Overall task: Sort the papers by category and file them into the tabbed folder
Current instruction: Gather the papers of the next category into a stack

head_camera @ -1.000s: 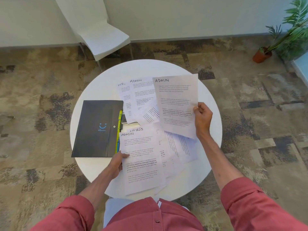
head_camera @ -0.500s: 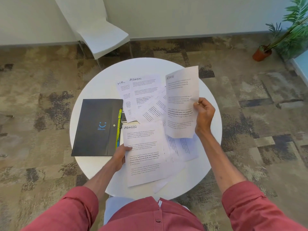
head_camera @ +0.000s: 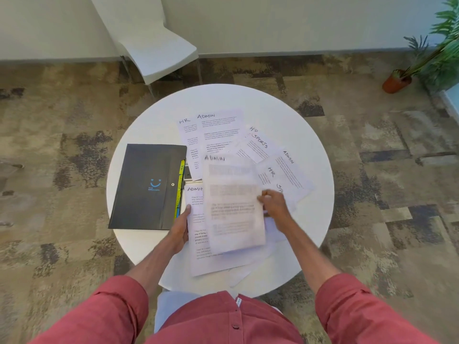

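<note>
A black tabbed folder (head_camera: 146, 187) lies shut on the left of the round white table (head_camera: 310, 224), with yellow and blue tabs (head_camera: 180, 187) along its right edge. My right hand (head_camera: 274, 203) grips the right edge of a blurred ADMIN sheet (head_camera: 233, 207) over the near pile. My left hand (head_camera: 181, 225) holds the left edge of another ADMIN sheet (head_camera: 198, 252) lying beneath it. More sheets fan out behind: an HR sheet (head_camera: 187, 135), an ADMIN sheet (head_camera: 221, 130), a SPORTS sheet (head_camera: 258, 145), and ADMIN and HR sheets (head_camera: 288, 175) on the right.
A white chair (head_camera: 159, 53) stands beyond the table's far left. A potted plant (head_camera: 422, 63) is on the patterned carpet at the far right. My red sleeves and shirt fill the bottom of the view.
My right hand has brought the ADMIN sheet down and to the left, from upright above the table onto the near ADMIN pile. This uncovers the sheets on the right. My left hand stays at the pile's edge.
</note>
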Motion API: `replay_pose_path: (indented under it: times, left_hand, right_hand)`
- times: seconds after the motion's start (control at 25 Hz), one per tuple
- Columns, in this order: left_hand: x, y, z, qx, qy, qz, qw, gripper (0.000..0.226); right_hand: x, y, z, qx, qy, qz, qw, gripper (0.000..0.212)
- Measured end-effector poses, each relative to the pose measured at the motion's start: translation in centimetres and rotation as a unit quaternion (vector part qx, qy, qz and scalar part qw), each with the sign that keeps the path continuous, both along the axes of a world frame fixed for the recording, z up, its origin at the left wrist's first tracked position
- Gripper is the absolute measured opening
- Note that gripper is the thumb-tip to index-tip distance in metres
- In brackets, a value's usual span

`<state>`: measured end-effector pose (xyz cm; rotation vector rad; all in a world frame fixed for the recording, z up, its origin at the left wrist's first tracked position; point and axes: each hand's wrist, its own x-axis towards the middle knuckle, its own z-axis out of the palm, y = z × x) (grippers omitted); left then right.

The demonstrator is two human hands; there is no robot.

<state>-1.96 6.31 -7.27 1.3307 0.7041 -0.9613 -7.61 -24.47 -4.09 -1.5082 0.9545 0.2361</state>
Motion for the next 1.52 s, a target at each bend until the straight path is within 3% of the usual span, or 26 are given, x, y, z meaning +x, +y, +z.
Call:
replay_pose_path:
  times: [0.2,0.4,0.72,0.88,1.0,1.12,1.2,1.4,1.52]
  left_hand:
    - [-0.3,0.2,-0.4,-0.038,-0.011,-0.021,0.999,0.071]
    - [-0.5,-0.2,-0.9,0.036,-0.048,-0.068,0.996,0.035]
    - [-0.1,-0.2,-2.0,0.073,-0.061,-0.080,0.992,0.037]
    - [0.0,0.2,-1.9,0.071,-0.042,-0.055,0.995,0.040]
    - [-0.3,0.1,-1.8,0.061,-0.040,-0.040,0.997,0.025]
    - [-0.4,-0.2,-2.0,0.076,-0.066,-0.041,0.994,0.023]
    - [-0.3,-0.5,-1.9,0.078,-0.067,-0.038,0.994,0.022]
    - [0.4,-0.8,-2.3,0.072,-0.035,-0.033,0.996,0.027]
    - [0.5,-1.1,-2.1,0.072,-0.030,-0.027,0.997,0.026]
  right_hand:
    - [-3.7,2.4,-4.5,-0.086,0.105,0.098,0.986,0.010]
    - [-3.1,4.0,-4.0,-0.080,0.080,0.115,0.987,0.010]
    - [-2.5,1.9,-2.8,-0.096,0.083,0.132,0.983,0.016]
    - [-3.2,-1.8,-2.5,-0.297,0.075,0.085,0.948,0.007]
    - [-3.8,-3.8,-2.7,-0.402,0.061,0.066,0.911,0.031]
    - [-4.3,-5.5,-3.6,-0.418,0.142,0.165,0.882,0.066]
    - [-4.7,-5.6,-3.9,-0.416,0.160,0.211,0.870,0.070]
    - [-5.5,-4.5,-4.3,-0.433,0.127,0.174,0.875,0.054]
    - [-5.2,-4.9,-4.2,-0.409,0.133,0.131,0.893,0.017]
